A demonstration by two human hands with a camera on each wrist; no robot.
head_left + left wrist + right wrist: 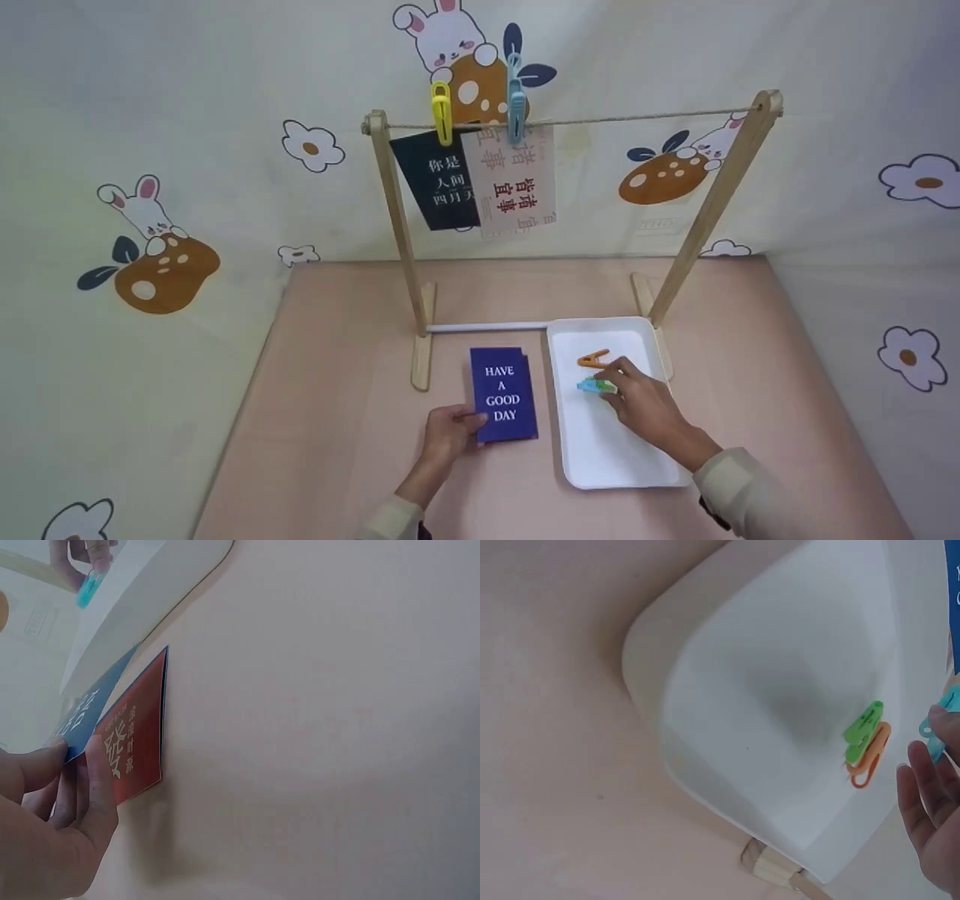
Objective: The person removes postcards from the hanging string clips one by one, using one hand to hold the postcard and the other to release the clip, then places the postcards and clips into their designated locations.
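My left hand (450,433) pinches a dark blue card (501,394) printed HAVE A GOOD DAY by its lower left edge. Behind it, in the left wrist view, a red card face (142,735) with pale characters shows beside the fingers. Over the white tray (600,457), my right hand (645,401) pinches a light blue clothespin (591,385) between thumb and fingers. In the right wrist view a green clothespin (864,731) and an orange clothespin (871,756) lie side by side in the tray.
Behind the tray stands a wooden frame (401,232) with a cord (630,118) across its top. A yellow clothespin (442,112) and a blue clothespin (516,109) hold a dark card (435,180) and a pale pink card (517,184) on the cord's left part.
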